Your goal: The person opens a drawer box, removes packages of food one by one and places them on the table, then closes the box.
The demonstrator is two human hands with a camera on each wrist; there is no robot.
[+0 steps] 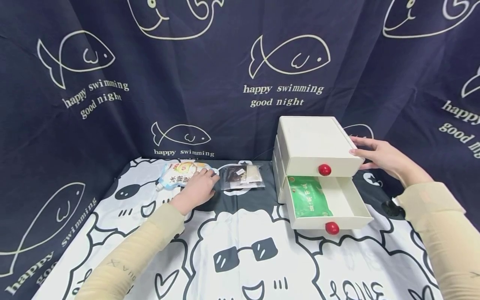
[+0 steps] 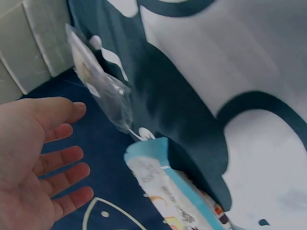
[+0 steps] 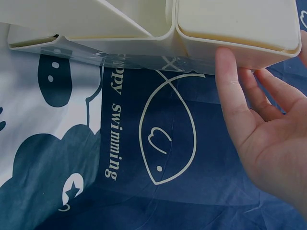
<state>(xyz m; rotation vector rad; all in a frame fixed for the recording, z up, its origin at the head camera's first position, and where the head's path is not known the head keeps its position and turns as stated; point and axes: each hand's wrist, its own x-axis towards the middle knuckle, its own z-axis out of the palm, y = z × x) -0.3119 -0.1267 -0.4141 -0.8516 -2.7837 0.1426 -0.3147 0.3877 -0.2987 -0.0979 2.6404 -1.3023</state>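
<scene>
My left hand (image 1: pixel 196 189) hovers over the right end of a white, blue-edged spouted pouch (image 1: pixel 174 174). In the left wrist view its relaxed fingers hold nothing, with the pouch (image 2: pixel 168 191) to their right. A clear plastic bag (image 1: pixel 241 178) with dark and pale contents lies just right of that hand. Extended fingers of my right hand (image 1: pixel 388 160) touch the right side of a white drawer unit (image 1: pixel 313 133). Its lower drawer (image 1: pixel 346 193) is pulled out, holding a green packet (image 1: pixel 309 198) at its left; the top drawer is closed.
Red round knobs (image 1: pixel 324 169) mark the drawer fronts. The pulled-out drawer juts forward over the cartoon-print cloth (image 1: pixel 240 246). A dark blue fish-print curtain (image 1: pixel 210 91) hangs right behind the unit and the pouch.
</scene>
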